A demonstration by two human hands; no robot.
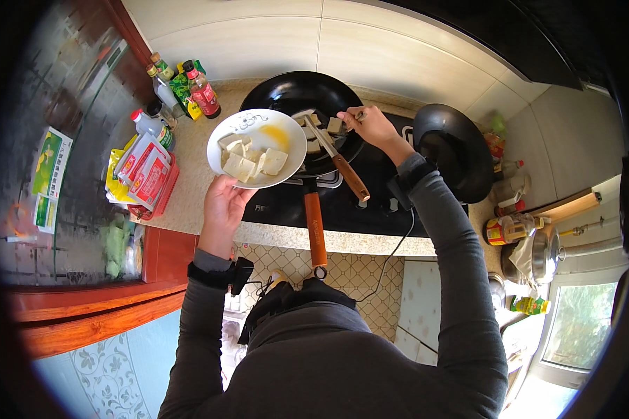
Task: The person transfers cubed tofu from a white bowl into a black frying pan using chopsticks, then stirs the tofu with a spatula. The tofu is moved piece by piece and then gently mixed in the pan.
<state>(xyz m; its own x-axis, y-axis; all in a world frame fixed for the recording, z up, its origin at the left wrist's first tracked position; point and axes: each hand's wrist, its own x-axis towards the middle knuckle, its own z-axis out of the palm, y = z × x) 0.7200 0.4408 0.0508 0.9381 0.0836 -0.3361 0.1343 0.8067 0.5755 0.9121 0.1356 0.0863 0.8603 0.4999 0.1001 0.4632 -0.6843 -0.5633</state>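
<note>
My left hand [223, 207] holds a white patterned dish [215, 157] by its near rim, tilted beside the wok. Pale tofu slices [239, 166] and some yellow liquid lie in the dish. Over the right side of a black frying pan [357, 149] is my right hand [369, 125], fingers closed together; a small brownish thing shows at them, too small to name. More tofu pieces [313, 145] lie in the pan. A metal utensil with a wooden handle [351, 178] rests across its rim. The pan's orange-brown handle [315, 230] points towards me.
The pan stands on a black glass hob [272, 207]. A dark lid or wok [451, 152] leans at the right. Left are a sauce bottle [204, 94], other bottles and a red basket [162, 196] of packets. A cable [406, 235] hangs over the counter edge [367, 242].
</note>
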